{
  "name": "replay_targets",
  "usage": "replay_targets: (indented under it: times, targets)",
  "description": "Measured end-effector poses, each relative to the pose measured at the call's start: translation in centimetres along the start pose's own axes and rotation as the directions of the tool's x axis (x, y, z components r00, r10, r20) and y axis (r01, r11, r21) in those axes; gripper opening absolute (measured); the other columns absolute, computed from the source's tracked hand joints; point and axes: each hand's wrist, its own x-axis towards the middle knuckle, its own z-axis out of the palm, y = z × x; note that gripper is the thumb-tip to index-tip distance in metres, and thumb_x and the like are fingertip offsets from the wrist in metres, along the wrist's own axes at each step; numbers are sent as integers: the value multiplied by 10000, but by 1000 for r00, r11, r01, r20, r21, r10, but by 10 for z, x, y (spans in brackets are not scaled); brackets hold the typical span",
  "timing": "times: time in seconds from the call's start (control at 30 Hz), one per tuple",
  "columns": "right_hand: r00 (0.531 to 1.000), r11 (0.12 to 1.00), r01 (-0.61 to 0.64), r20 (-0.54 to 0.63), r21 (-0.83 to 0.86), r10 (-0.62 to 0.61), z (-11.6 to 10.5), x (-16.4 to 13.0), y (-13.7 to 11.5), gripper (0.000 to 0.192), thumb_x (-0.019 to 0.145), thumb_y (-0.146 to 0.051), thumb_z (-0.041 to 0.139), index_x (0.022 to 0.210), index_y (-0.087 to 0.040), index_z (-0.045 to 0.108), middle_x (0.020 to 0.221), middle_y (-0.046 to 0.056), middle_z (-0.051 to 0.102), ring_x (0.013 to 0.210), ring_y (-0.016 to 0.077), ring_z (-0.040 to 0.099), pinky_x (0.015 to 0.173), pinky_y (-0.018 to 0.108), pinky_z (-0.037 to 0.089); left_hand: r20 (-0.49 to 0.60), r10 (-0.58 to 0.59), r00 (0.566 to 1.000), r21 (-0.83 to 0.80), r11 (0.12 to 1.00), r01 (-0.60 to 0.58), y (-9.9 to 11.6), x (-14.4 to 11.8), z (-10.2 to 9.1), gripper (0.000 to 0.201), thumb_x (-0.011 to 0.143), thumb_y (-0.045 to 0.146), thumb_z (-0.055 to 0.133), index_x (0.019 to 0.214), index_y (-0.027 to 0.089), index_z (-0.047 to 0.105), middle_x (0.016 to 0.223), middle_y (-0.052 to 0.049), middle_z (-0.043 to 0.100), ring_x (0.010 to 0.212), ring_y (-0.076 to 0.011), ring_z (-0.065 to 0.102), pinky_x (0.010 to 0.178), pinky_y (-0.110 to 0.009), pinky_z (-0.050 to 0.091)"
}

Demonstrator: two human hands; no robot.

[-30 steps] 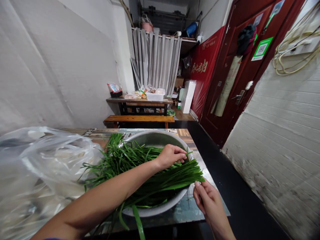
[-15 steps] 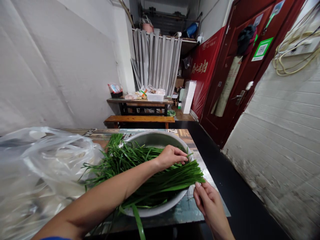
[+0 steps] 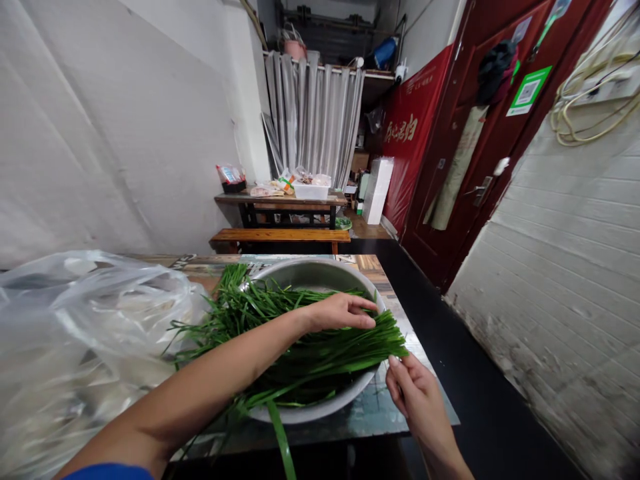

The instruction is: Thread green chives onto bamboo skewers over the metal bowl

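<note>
A heap of green garlic chives (image 3: 330, 357) lies in a wide metal basin (image 3: 364, 272), some blades hanging over its front and left rim. My left hand (image 3: 343, 312) reaches across the heap, fingers stretched and thumb apart, with nothing visible between them. Just below it, the cut ends of the bunch point to the right. At the tip of those ends is my right hand (image 3: 415, 383), its thumb and forefinger pinched together on the end of the chives. What lies inside its curled fingers is hidden.
A large clear plastic bag (image 3: 95, 333) fills the table's left side. The basin stands on a patterned table (image 3: 373, 420). Farther back are a wooden bench (image 3: 280, 235) and a second table holding a white box (image 3: 313, 191). A red door (image 3: 450, 153) is at right.
My left hand's fingers have gone from a pinch with a short green piece to spread, and that piece no longer shows there. My right hand stays at the chive ends.
</note>
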Motion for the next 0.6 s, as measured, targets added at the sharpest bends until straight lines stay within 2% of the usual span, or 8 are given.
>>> replay_targets:
  times: [0.07, 0.13, 0.23, 0.33, 0.4, 0.47, 0.53, 0.6]
  targets:
    - [1000, 1000, 25, 15, -10, -25, 0, 0, -2, 300, 814, -435, 523, 669, -179, 467, 420, -86, 358, 352, 52, 216, 346, 179, 172, 100, -32, 994, 7, 999, 31, -1, 0, 1, 412, 613, 378, 695, 963, 163, 657, 856, -5, 667, 766, -132, 583, 701, -201, 426]
    - [998, 998, 47, 46, -41, -45, -2, 0, -3, 257, 829, -415, 509, 740, -175, 496, 425, -87, 372, 339, 51, 221, 339, 179, 168, 149, -41, 988, 10, 999, 40, -1, 0, 2, 319, 594, 372, 707, 804, 134, 677, 729, 8, 650, 657, -117, 560, 633, -201, 424]
    - [992, 990, 51, 119, -133, -35, -9, -1, -8, 260, 834, -416, 496, 900, -166, 528, 457, -69, 439, 318, 55, 268, 332, 186, 188, 46, 5, 999, -7, 1000, -5, 0, 1, 2, 292, 598, 367, 706, 719, 108, 652, 638, 19, 610, 579, -94, 517, 590, -199, 412]
    - [988, 954, 100, 140, -283, -62, -16, 0, -18, 304, 822, -430, 502, 919, -152, 582, 471, -46, 457, 339, 75, 326, 348, 203, 230, -19, 73, 997, -114, 991, -75, 4, -2, -1, 337, 625, 377, 693, 824, 112, 634, 747, -1, 633, 642, -99, 548, 657, -213, 430]
    - [980, 894, 199, 105, -402, -171, -19, 2, -28, 296, 811, -424, 518, 861, -153, 627, 459, -41, 428, 379, 97, 362, 373, 214, 268, 74, 89, 993, -227, 971, -70, 9, -8, -2, 414, 614, 367, 709, 941, 138, 603, 858, -26, 645, 698, -117, 580, 708, -246, 449]
    - [944, 792, 309, 64, -526, -325, -22, 4, -43, 288, 806, -416, 524, 852, -161, 650, 474, -26, 445, 428, 121, 414, 404, 218, 320, 232, 73, 970, -264, 964, -9, 14, -16, -5, 446, 589, 363, 729, 956, 149, 594, 892, -49, 651, 716, -144, 603, 725, -284, 469]
    - [887, 671, 371, 32, -642, -460, -29, 5, -61, 301, 811, -422, 506, 882, -170, 654, 513, -9, 499, 464, 135, 470, 430, 214, 371, 338, 39, 940, -204, 978, 33, 16, -27, -10, 396, 570, 367, 740, 869, 137, 618, 840, -54, 663, 711, -161, 612, 727, -299, 482]
    - [836, 563, 372, 2, -738, -549, -45, 7, -79, 322, 819, -435, 480, 912, -179, 652, 518, -7, 532, 473, 141, 515, 436, 201, 402, 369, 24, 929, -132, 991, 27, 13, -39, -17, 369, 566, 363, 743, 828, 130, 625, 768, -36, 664, 701, -165, 614, 724, -298, 489]
